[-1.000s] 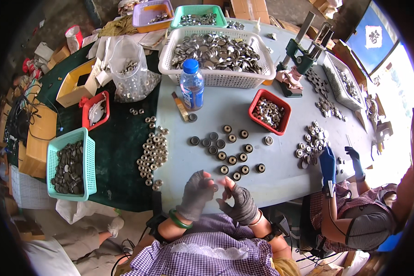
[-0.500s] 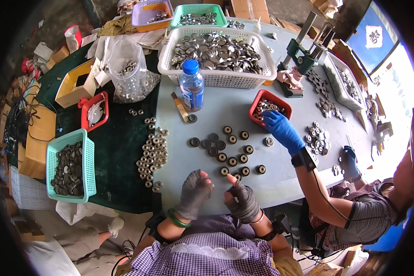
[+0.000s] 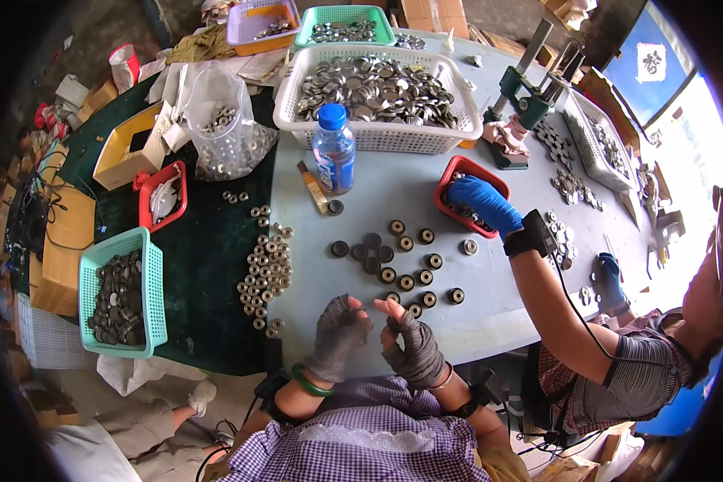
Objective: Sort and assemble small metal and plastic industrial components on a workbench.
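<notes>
Both my hands wear dark grey fingerless gloves and are close together over the near edge of the grey table. My left hand (image 3: 337, 341) is curled closed, and what it may hold is hidden behind the fingers. My right hand (image 3: 414, 347) faces it with bent fingers and the thumb side up; anything pinched there is too small or covered to make out. Just beyond them stand several black round knob-like parts (image 3: 406, 282) with metal centres. Flat dark discs (image 3: 372, 253) lie to their left, and small silvery rings (image 3: 267, 273) crowd together farther left.
A co-worker's blue-gloved hand (image 3: 486, 201) reaches into a red basket (image 3: 451, 210) of small parts. Behind are a bottle (image 3: 334, 153), a white basket (image 3: 293, 120) of metal caps and a green hand press (image 3: 516, 104). At left stands a teal basket (image 3: 154, 297) of dark discs.
My right hand has moved left, toward my left hand, and turned somewhat. The co-worker's blue-gloved hand has gone deeper into the red basket.
</notes>
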A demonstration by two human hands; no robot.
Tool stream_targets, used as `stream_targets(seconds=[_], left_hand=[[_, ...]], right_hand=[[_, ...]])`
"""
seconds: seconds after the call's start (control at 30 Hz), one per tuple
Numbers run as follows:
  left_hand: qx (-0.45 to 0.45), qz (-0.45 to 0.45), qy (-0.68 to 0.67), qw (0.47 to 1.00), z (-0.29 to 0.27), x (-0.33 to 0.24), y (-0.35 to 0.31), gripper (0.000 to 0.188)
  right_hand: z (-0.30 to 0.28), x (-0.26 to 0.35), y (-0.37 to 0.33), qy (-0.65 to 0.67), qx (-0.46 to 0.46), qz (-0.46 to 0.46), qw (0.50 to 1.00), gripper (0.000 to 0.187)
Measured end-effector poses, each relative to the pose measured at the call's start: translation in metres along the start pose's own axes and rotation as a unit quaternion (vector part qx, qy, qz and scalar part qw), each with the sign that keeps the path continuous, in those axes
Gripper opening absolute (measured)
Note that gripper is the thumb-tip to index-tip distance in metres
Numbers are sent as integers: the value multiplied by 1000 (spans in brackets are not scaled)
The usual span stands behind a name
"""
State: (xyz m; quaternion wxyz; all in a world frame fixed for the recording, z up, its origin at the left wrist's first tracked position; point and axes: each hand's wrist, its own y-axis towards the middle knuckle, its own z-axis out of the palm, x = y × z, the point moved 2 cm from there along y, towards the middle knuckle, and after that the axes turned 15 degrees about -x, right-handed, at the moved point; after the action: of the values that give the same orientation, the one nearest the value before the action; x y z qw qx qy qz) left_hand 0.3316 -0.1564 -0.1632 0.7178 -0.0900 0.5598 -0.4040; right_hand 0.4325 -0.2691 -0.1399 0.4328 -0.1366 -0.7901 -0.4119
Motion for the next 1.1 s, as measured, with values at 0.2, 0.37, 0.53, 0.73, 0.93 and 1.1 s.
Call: stream_targets(seconds=[0.2, 0.37, 0.53, 0.73, 0.93, 1.1], left_hand=[[-8, 12, 41, 999, 0, 3, 5, 34], [-3, 67, 58, 996, 7, 16, 4, 28], [-43, 75, 97, 992, 1, 36, 24, 17], [-46, 116, 138, 983, 2, 37, 29, 19], [-68, 115, 94, 987, -20, 41, 34, 27], [-37, 163, 134, 977, -34, 48, 33, 30]], right_hand=[[-3, 13, 14, -57, 48, 77, 994, 55], [3, 13, 19, -158, 59, -19, 986, 27], [6, -6, 16, -198, 137, -3, 970, 12], [8, -29, 26, -182, 212, 71, 958, 28], [-5, -64, 70, -176, 80, 30, 981, 19], [6, -89, 89, -107, 63, 132, 983, 15]])
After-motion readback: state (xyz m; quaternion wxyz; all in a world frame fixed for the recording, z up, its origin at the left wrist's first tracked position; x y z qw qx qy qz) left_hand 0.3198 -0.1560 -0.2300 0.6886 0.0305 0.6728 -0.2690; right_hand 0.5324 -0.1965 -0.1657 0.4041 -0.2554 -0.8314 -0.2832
